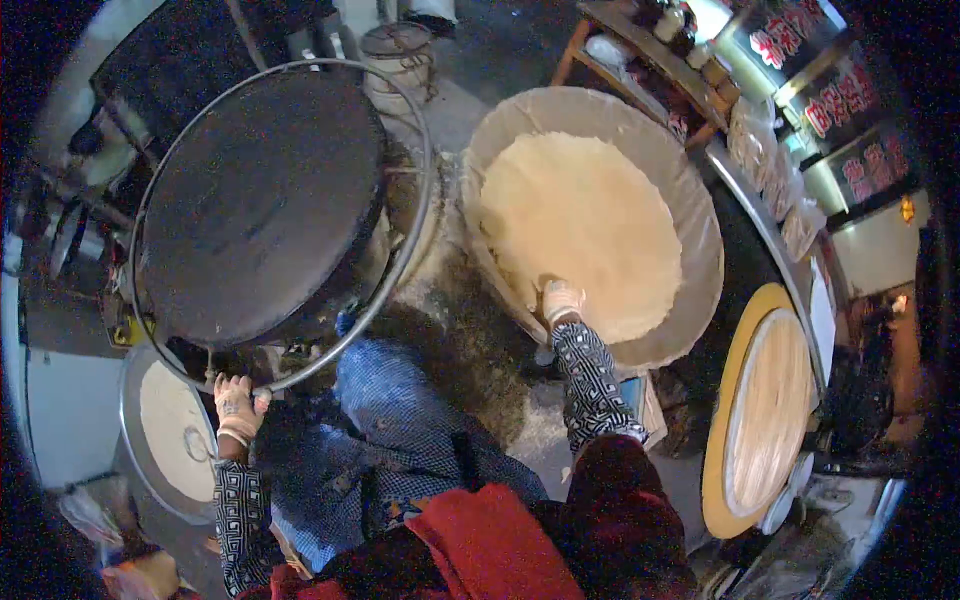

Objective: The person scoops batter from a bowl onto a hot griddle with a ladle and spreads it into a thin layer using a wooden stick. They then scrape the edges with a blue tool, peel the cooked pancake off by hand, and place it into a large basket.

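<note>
My left hand point(239, 408), in a pale glove, is closed on the metal ring point(427, 190) that surrounds a large round dark griddle point(260, 205). My right hand point(562, 300), gloved too, is at the near edge of a thin pale round sheet point(590, 225). That sheet lies in a wide basin with a cloth or plastic lining point(695, 235). The right fingers are partly hidden at the sheet's edge, and whether they pinch it cannot be made out.
A metal basin of pale batter point(172, 430) stands at the lower left. A round wooden board with a yellow rim point(727, 440) is at the right. Behind are a lidded bucket point(398, 75), a wooden shelf point(655, 50) and plastic bags point(752, 145).
</note>
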Demonstrator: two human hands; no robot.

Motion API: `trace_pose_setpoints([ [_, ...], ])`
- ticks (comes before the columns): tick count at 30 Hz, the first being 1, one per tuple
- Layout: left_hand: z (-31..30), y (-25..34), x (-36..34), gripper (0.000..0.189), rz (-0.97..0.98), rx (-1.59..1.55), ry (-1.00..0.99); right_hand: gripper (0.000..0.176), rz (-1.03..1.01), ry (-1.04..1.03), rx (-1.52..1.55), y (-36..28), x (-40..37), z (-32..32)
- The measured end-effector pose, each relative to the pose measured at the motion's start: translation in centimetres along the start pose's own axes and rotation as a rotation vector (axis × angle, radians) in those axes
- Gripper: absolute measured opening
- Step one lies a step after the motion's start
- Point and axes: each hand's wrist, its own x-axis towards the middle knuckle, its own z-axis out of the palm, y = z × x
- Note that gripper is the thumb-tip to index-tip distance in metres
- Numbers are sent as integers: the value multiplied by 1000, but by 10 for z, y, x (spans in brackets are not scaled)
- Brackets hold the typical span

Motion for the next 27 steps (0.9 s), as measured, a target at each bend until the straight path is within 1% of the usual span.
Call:
trace_pose_setpoints([
  [1,-4,1,-1,46,7,26,-29,33,31,-362,-5,2,25,-13],
  [2,3,-2,-3,46,30,34,49,33,42,-367,2,4,31,-6],
  [4,5,-5,-3,47,0,22,-38,27,55,-231,-64,7,39,9],
  [5,-5,0,-4,48,-17,33,-99,27,29,-217,-38,8,33,-5],
  [6,-3,3,-4,48,-5,40,-104,27,38,-226,-32,9,27,-15],
  [8,-7,12,-3,47,-33,89,-72,26,11,-392,-87,13,19,-23],
  [9,-8,18,3,45,-86,170,-235,29,86,-363,-34,16,19,-20],
  [11,-10,35,6,44,-86,188,-236,31,78,-368,-2,22,14,-11],
  [12,-10,45,7,43,-96,197,-234,32,64,-378,-31,24,13,9],
  [13,-15,62,11,43,-123,161,-244,33,50,-389,-59,27,12,28],
  [14,-12,76,15,44,-124,164,-186,18,41,-128,29,26,0,23],
  [15,-17,96,22,44,-152,140,-200,19,-8,-86,13,26,-12,-2],
  [16,-25,119,32,45,-184,113,-212,21,4,-141,25,29,-9,-3],
  [17,-34,138,46,45,-198,20,-218,21,7,-106,40,29,-4,15],
  [18,-45,160,57,45,-211,-73,-226,21,-36,-71,40,30,-10,7],
  [20,-58,200,81,46,-213,-225,-160,22,-107,-22,31,28,-14,-21],
  [21,-74,224,99,45,-342,-294,-286,25,-23,-158,79,22,-11,-34],
  [22,-81,237,106,46,-158,-382,-177,29,48,-298,124,12,-11,-49],
  [23,-100,256,112,42,-140,-548,-166,34,18,-49,367,2,-22,-68],
  [24,-123,274,111,45,-73,-616,-61,39,-30,175,626,-9,-35,-87],
  [25,-151,285,111,35,136,-480,-112,41,-112,155,733,-20,-45,-108],
  [26,-120,298,96,35,316,-933,140,43,-197,116,837,-31,-51,-117],
  [27,-145,305,78,37,510,-1085,-7,41,-238,89,883,-35,-58,-95],
])
